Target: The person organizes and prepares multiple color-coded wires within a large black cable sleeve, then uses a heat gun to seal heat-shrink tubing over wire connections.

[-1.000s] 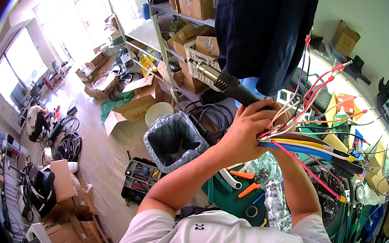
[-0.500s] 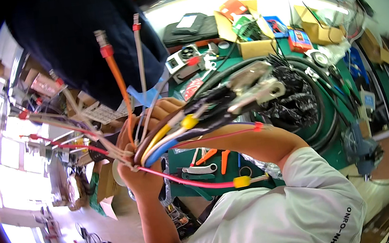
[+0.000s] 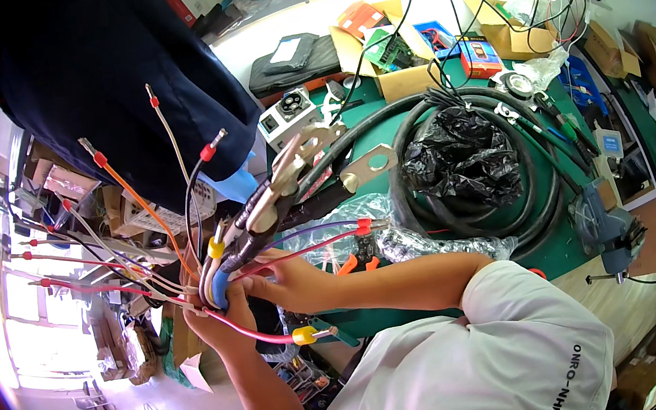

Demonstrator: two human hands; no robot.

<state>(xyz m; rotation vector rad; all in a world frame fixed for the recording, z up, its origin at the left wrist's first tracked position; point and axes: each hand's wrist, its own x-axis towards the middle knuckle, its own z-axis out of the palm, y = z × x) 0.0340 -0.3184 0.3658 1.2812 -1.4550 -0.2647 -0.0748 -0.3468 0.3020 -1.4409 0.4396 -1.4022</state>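
Observation:
My left hand (image 3: 209, 316) is closed around a bundle of wires, below the spot where they fan out. Against the same bundle, my right hand (image 3: 282, 280) is bent with its fingertips at a blue wire (image 3: 219, 288). Thick black-wrapped leads rise from the bundle, ending in flat metal ring lugs (image 3: 371, 165). Thin wires spread to the left, among them an orange wire (image 3: 143, 203) with a red-collared tip. A pink wire (image 3: 255, 333) with a yellow collar points toward my body. The fingers partly hide the bundle's middle.
A thick black cable (image 3: 539, 203) lies coiled on the green mat, around a black plastic bag (image 3: 461, 156). Clear plastic wrap (image 3: 439, 242) lies nearer me. Cardboard boxes (image 3: 408, 80) stand behind, a vise (image 3: 606, 232) at right. Dark navy cloth (image 3: 117, 91) fills the upper left.
The ring lugs have swung upward and left. My right hand has come round to the near side of the bundle, nearer my body. The thin wires have shifted left.

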